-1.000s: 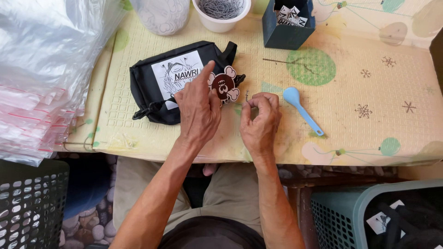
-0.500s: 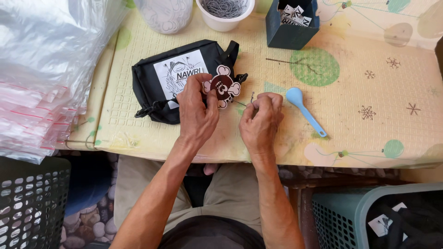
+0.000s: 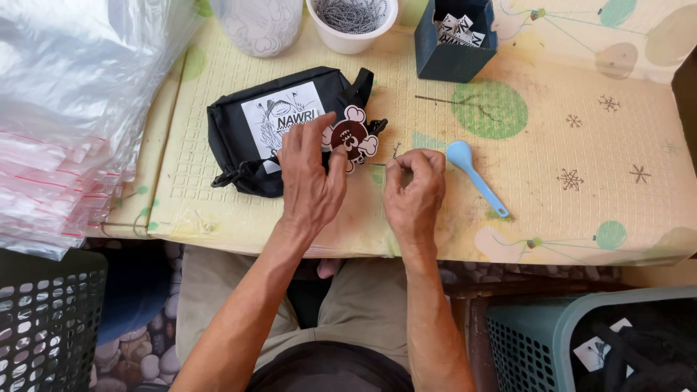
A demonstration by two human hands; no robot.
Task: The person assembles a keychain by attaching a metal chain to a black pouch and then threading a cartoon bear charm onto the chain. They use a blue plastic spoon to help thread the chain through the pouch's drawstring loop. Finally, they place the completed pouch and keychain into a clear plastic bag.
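A black pouch (image 3: 239, 138) with a white printed label lies on the pale yellow mat (image 3: 552, 210). My left hand (image 3: 308, 178) rests on the pouch's right end and pinches a brown and pink cartoon charm (image 3: 351, 138). My right hand (image 3: 414, 190) sits just to the right of it, fingers closed on a thin metal ball chain (image 3: 385, 157) that runs toward the charm.
A light blue plastic spoon (image 3: 472, 174) lies right of my hands. At the back stand a white cup of chains (image 3: 353, 22), a dark blue box of tags (image 3: 454, 36) and a clear jar (image 3: 258, 25). Clear zip bags (image 3: 65, 123) pile at left. Baskets sit below.
My hands have shifted slightly while working the chain at the charm; the pouch and spoon have stayed where they were.
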